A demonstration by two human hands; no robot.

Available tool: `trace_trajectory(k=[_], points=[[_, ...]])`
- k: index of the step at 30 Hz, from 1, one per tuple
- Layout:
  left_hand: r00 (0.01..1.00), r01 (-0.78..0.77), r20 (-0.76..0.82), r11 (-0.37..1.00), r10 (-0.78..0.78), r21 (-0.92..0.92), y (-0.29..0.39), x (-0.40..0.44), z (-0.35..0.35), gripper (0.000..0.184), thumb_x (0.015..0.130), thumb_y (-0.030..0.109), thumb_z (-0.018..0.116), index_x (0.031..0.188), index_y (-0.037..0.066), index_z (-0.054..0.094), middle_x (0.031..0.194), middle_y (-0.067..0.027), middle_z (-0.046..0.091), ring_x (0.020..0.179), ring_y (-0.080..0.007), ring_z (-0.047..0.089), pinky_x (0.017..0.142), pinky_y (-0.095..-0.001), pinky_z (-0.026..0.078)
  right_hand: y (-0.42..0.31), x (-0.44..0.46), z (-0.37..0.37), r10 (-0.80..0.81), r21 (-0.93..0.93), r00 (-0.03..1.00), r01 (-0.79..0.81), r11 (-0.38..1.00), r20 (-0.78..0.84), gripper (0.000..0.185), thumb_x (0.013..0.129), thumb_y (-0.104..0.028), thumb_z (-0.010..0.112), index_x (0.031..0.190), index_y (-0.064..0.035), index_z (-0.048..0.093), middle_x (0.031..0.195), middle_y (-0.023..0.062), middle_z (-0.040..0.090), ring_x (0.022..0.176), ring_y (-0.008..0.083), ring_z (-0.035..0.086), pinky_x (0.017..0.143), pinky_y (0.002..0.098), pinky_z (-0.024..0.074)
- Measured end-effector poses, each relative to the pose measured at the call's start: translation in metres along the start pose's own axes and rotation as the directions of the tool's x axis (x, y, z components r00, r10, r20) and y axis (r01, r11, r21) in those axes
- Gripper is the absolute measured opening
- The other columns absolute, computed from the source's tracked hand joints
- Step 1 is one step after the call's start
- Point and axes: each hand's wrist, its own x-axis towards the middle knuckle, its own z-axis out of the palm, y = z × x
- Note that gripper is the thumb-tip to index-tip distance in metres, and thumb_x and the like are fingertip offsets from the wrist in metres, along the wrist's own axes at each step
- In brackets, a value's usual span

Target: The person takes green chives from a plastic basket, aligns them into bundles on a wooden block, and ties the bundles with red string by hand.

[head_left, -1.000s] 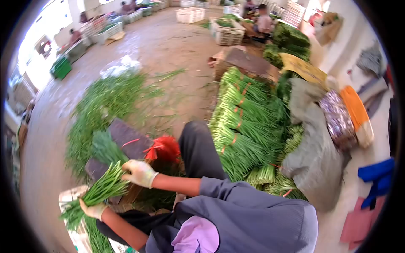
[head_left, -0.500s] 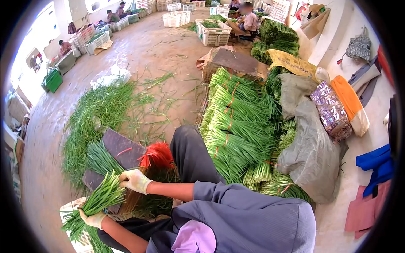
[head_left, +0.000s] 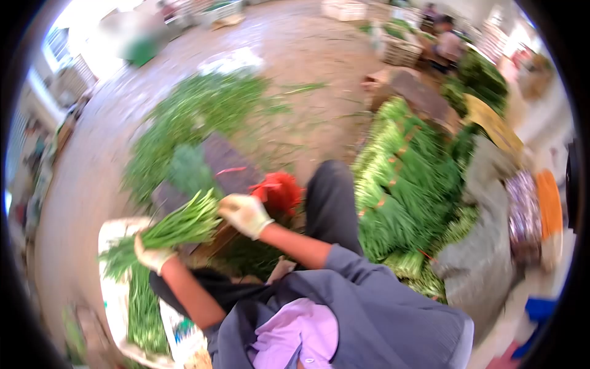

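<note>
My left hand (head_left: 153,253), in a pale glove, is closed around a bunch of long green chive-like stalks (head_left: 175,229). The bunch lies tilted, its paler cut ends up to the right and its leafy ends down to the left. At the pale ends my gloved right hand (head_left: 247,215) has its fingers pinched together; blur hides what is between them. Below the bunch stands a white basket (head_left: 114,313) with more green stalks (head_left: 146,307) inside. Beyond my hands, stalks (head_left: 195,167) rest on a dark board (head_left: 230,161), beside a tuft of red ties (head_left: 276,192).
Tied green bundles (head_left: 412,184) are stacked to my right, with a grey sheet (head_left: 476,246) beside them. A heap of loose greens (head_left: 190,114) covers the floor ahead. Farther back, a person (head_left: 447,46) sits near a filled crate (head_left: 396,46).
My view has swung left and down, so the scene sits farther right and more of the white basket shows. My left hand still holds the bunch; my right hand stays by its pale ends.
</note>
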Motion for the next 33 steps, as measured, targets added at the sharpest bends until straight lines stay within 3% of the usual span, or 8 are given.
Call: trace_trajectory(k=[5,7,9,13,16,23,28,33], points=[[0.983,0.126,0.161,0.956,-0.085,-0.264,-0.005,0.051,-0.045,0.021,0.091,0.024,0.056,0.088,0.005,0.065,0.087,-0.0109,0.068,0.082,-0.0300,0.063,0.085,-0.0513,0.050,0.013,-0.005,-0.029,0.373,0.220,0.927,-0.372,0.902,0.040,0.014,0.089,-0.012,0.067,0.095,-0.0002,0.068,0.080,0.0106,0.070,0.066,0.0124,0.063,0.064,0.0286,0.0527],[0.974,0.142,0.213,0.951,-0.084,-0.274,0.001,0.048,-0.046,0.021,0.091,0.023,0.056,0.089,0.005,0.066,0.087,-0.0095,0.067,0.084,-0.0279,0.063,0.085,-0.0476,0.051,0.042,-0.019,-0.038,0.364,-0.022,0.879,-0.376,0.927,0.308,0.015,0.088,-0.013,0.068,0.095,-0.0006,0.067,0.082,0.0116,0.070,0.069,0.0148,0.065,0.066,0.0298,0.0535],[0.978,0.124,0.197,0.954,-0.071,-0.272,0.012,0.020,-0.028,0.021,0.091,0.024,0.056,0.097,0.005,0.065,0.090,-0.0067,0.065,0.088,-0.0255,0.061,0.089,-0.0450,0.049,0.053,-0.026,-0.055,0.335,-0.374,0.731,-0.118,0.920,0.595,0.030,0.084,-0.017,0.072,0.110,-0.0021,0.067,0.088,0.0129,0.071,0.079,0.0171,0.068,0.074,0.0311,0.0543],[0.819,0.189,0.568,0.901,0.075,-0.391,0.003,0.031,-0.049,0.031,0.090,0.019,0.060,0.116,0.004,0.056,0.097,-0.0033,0.059,0.095,-0.0192,0.055,0.096,-0.0374,0.044,0.035,-0.003,-0.057,0.419,0.126,0.824,-0.496,0.859,0.382,0.038,0.090,-0.020,0.071,0.118,0.0045,0.062,0.101,0.0095,0.071,0.080,0.0137,0.065,0.071,0.0285,0.0531],[0.754,0.307,0.652,0.835,0.080,-0.457,0.005,0.017,-0.042,0.032,0.089,0.014,0.061,0.118,0.004,0.054,0.096,-0.0018,0.060,0.091,-0.0151,0.057,0.093,-0.0346,0.047,0.030,0.006,-0.048,0.331,0.129,0.846,-0.416,0.900,0.418,0.044,0.093,-0.025,0.069,0.124,0.0043,0.059,0.112,0.0119,0.069,0.100,0.0170,0.064,0.091,0.0298,0.0496],[0.624,0.568,0.781,0.680,0.010,-0.463,-0.001,0.003,-0.039,0.048,0.086,0.011,0.066,0.132,0.007,0.051,0.099,0.0015,0.058,0.090,-0.0111,0.057,0.092,-0.0315,0.047,0.002,0.007,-0.031,0.248,0.242,0.852,-0.390,0.889,0.462,0.038,0.094,-0.022,0.067,0.121,0.0039,0.061,0.114,0.0112,0.068,0.104,0.0164,0.064,0.093,0.0298,0.0490],[0.509,0.657,0.860,0.663,-0.039,-0.358,-0.001,0.002,-0.028,0.049,0.087,0.011,0.067,0.133,0.007,0.051,0.094,0.0032,0.054,0.085,-0.0093,0.055,0.087,-0.0296,0.046,-0.036,0.002,-0.026,-0.291,0.094,0.802,0.285,0.954,0.522,0.018,0.082,-0.012,0.072,0.100,-0.0092,0.070,0.097,0.0107,0.067,0.089,0.0295,0.066,0.078,0.0349,0.0531],[0.551,0.630,0.832,0.685,-0.064,-0.365,-0.006,-0.004,-0.017,0.043,0.086,0.011,0.068,0.127,0.007,0.053,0.087,0.0038,0.052,0.072,-0.0073,0.051,0.077,-0.0283,0.044,-0.067,-0.019,-0.006,-0.310,-0.115,0.571,0.588,0.801,0.760,0.009,0.082,-0.022,0.065,0.084,-0.0133,0.067,0.086,0.0102,0.058,0.084,0.0319,0.063,0.070,0.0418,0.0525]])
